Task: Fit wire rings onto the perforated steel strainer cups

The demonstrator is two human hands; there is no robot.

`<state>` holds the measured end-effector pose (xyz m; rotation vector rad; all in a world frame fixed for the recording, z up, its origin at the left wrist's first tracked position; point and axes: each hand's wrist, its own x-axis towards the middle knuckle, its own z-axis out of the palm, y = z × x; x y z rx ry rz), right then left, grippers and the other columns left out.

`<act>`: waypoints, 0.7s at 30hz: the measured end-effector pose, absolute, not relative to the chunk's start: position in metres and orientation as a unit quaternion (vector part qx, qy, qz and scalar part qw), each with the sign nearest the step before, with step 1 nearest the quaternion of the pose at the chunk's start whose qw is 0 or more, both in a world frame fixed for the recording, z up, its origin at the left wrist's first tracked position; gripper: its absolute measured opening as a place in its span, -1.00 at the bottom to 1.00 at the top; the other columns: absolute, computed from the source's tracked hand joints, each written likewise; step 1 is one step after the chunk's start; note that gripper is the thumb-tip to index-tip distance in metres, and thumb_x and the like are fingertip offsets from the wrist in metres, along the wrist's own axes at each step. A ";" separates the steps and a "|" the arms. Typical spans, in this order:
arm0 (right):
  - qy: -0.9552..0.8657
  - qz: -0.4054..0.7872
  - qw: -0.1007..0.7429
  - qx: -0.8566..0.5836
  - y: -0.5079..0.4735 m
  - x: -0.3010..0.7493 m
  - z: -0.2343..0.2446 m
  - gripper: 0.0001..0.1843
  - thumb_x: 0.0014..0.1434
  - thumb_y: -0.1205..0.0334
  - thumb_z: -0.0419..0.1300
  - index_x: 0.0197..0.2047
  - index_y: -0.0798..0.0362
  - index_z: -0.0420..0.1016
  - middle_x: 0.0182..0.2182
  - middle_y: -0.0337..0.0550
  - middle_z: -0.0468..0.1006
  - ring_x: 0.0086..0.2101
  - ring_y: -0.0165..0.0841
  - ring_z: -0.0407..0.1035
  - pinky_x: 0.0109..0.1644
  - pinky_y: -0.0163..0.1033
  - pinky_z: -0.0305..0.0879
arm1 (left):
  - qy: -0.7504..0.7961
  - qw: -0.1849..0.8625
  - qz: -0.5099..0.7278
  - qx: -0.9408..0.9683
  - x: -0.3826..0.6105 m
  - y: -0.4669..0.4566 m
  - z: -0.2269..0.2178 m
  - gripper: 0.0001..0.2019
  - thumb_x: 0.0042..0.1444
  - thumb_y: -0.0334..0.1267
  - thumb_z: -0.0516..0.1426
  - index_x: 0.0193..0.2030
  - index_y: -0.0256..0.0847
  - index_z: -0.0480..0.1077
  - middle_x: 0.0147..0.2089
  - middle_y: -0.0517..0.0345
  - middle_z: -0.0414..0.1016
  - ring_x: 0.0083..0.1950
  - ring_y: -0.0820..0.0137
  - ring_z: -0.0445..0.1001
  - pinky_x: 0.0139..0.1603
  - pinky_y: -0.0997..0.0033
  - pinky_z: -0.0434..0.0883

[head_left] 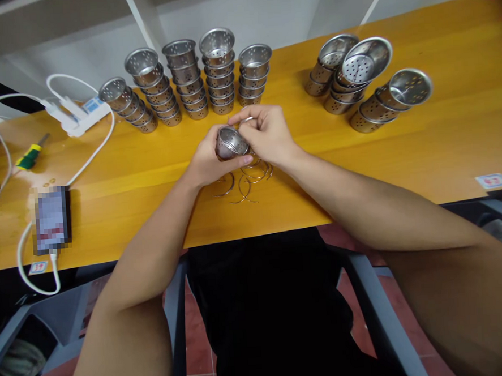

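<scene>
Gripping in the partly hidden left hand (pixel 208 161) a shiny, hole-punched steel cup (pixel 230 144), over the table's (pixel 423 157) middle near half-covered wire rings (pixel 245 196), with the right hand (pixel 269 129) curled at its rim, too obscured to tell whether pinching anything.

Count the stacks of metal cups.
8: five stacks in a row toward the back, from left to centre, and three stacks at right. The held cup isn't counted.

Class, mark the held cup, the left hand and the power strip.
Held cup (pixel 226 145): head view, perforated wall.
Left hand (pixel 207 158): head view, back of hand.
Power strip (pixel 88 119): head view, side face.
</scene>
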<state>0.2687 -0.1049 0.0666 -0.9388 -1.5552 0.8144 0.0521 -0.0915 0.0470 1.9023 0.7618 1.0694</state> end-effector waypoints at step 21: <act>-0.677 0.457 0.485 -0.314 -0.117 0.278 0.090 -0.22 0.22 -0.66 0.69 -0.03 -0.16 0.67 -0.30 -0.20 0.61 -0.43 -0.29 0.36 -0.42 -0.11 0.38 | 0.311 0.491 0.432 0.689 0.043 -0.078 0.046 -0.02 -0.01 0.60 0.67 0.25 -0.09 0.59 0.19 -0.08 0.79 0.17 0.09 0.79 0.26 0.03 0.80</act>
